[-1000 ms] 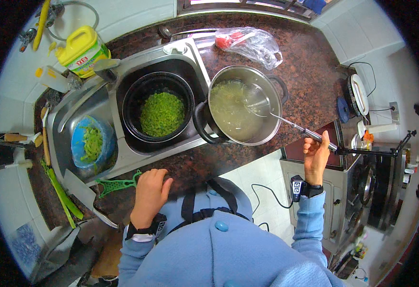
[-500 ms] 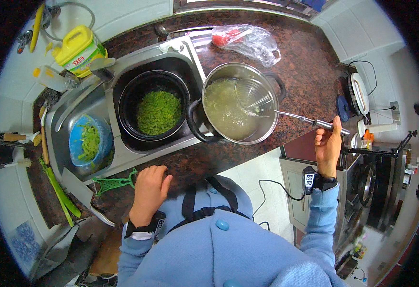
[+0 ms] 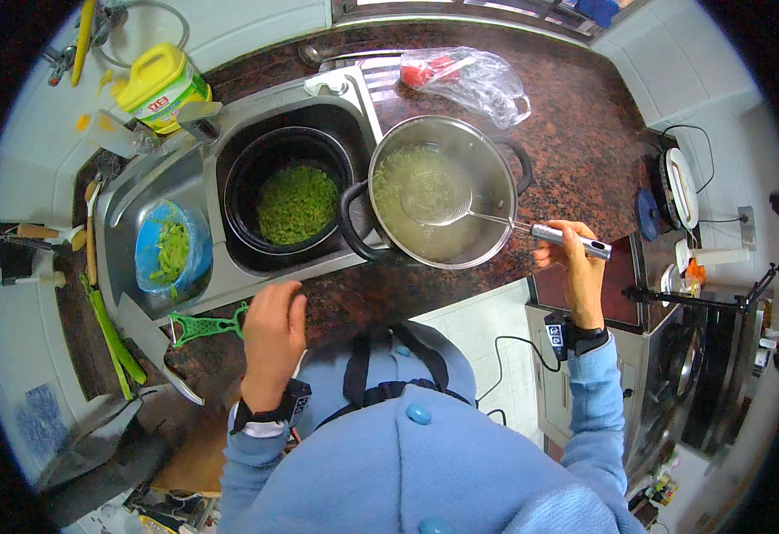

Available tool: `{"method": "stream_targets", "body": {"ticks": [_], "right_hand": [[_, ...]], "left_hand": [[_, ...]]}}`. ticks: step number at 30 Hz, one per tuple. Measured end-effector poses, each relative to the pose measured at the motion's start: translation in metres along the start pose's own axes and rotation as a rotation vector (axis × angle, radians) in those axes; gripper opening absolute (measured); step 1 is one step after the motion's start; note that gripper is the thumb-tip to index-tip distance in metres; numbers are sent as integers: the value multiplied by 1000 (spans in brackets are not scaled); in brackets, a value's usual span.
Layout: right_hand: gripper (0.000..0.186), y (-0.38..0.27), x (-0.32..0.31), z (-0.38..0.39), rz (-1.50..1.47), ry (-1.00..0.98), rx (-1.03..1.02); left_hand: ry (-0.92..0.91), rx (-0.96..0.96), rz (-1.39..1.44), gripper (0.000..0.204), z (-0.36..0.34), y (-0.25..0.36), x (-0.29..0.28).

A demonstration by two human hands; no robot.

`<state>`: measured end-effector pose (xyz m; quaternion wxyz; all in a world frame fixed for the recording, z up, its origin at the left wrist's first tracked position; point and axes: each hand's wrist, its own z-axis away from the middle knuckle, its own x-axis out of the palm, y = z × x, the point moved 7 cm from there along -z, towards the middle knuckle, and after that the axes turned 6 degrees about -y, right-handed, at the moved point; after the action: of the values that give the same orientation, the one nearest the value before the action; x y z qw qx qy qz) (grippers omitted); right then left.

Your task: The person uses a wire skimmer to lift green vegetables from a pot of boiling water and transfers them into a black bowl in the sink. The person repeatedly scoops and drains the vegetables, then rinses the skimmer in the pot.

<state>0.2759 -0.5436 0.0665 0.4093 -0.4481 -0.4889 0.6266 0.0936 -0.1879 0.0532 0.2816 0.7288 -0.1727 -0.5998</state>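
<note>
Right hand [image 3: 578, 271] clasps skimmer [image 3: 547, 234]; left hand [image 3: 269, 343] curled (loosely)

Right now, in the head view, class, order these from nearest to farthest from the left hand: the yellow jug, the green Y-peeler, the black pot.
1. Green Y-peeler: just left of the left hand.
2. Black pot: beyond the hand, in the right sink basin.
3. Yellow jug: farthest, upper left, behind the sink.
</note>
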Motion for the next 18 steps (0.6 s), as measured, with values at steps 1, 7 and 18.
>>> {"method": "stream_targets", "body": {"ticks": [1, 7, 18], "right_hand": [[28, 0, 2, -2, 12, -42, 25], [21, -26, 12, -7, 111, -178, -12], [24, -139, 28, 33, 889, -285, -564]], "left_hand": [[62, -31, 25, 13, -3, 1, -6], [314, -33, 402, 12, -54, 17, -36], [187, -40, 579, 31, -104, 41, -10]]}}
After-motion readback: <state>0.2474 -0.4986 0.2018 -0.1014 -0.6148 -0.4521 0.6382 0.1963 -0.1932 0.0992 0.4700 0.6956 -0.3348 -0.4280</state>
